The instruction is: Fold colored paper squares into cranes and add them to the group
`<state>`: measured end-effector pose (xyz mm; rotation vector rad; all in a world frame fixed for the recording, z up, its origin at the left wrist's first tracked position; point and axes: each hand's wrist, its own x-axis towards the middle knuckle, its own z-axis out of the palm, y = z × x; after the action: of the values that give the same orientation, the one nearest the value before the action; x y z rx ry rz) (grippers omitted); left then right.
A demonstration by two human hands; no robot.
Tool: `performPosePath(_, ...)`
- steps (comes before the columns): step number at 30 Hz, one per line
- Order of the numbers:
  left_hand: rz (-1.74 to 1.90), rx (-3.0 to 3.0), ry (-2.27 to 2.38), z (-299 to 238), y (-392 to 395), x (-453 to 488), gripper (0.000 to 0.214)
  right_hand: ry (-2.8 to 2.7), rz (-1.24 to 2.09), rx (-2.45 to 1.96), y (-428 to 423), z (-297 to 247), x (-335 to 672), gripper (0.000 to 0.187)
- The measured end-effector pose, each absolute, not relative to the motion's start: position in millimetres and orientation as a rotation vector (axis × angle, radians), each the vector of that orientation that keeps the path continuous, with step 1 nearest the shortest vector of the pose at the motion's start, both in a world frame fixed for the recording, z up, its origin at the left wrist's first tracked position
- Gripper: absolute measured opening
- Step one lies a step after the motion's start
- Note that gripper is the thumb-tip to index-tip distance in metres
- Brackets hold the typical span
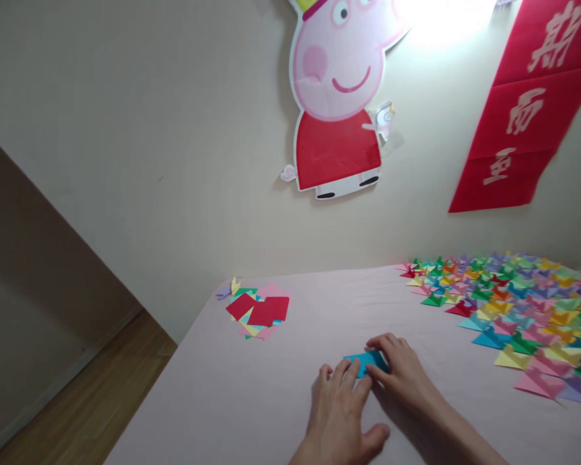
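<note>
A small piece of blue paper (pixel 361 361) lies on the table in front of me, and my hands cover part of it. My left hand (pixel 339 403) is spread palm down, thumb apart, with its fingertips on the paper's left and near edge. From the right, my right hand (pixel 404 373) holds the paper's right end between thumb and fingers. Whether the paper is folded under my fingers cannot be made out.
A pile of colored paper squares (pixel 270 311) sits at the table's far left, with small folded pieces (pixel 227 289) beside it. Rows of folded paper birds (pixel 527 323) cover the right side. The pink table cover (pixel 213 394) ends at a slanted left edge; a wall stands behind.
</note>
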<state>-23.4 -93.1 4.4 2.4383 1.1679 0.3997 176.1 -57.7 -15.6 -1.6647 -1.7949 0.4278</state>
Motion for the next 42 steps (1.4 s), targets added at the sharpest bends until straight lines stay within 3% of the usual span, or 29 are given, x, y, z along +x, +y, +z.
performPosePath(14,0.502,2.629,1.387,-1.2,-101.4,-35.9,0.056,-1.905,0.443,-1.666,-59.4,-11.1,177.4,0.028)
performPosePath(20,0.541,2.712,1.53,-13.7,-100.0,-47.6,0.048,-1.856,0.542,-1.526,-60.8,-16.0,186.8,0.018)
performPosePath(24,0.604,2.696,1.654,-14.9,-85.2,-40.7,0.059,-1.827,0.613,-1.503,-61.8,-13.5,189.7,0.02)
performPosePath(30,0.621,2.817,1.611,-1.1,-45.8,-12.6,0.075,-1.804,0.837,-1.454,-66.5,-2.7,192.7,0.017)
performPosePath(38,0.675,2.889,1.194,12.7,-47.5,-2.9,0.063,-1.922,0.976,-1.187,-67.7,-2.0,204.6,0.03)
performPosePath(42,0.739,2.808,1.196,8.8,-69.7,-15.1,0.054,-2.022,0.909,-1.157,-71.6,2.1,197.3,0.024)
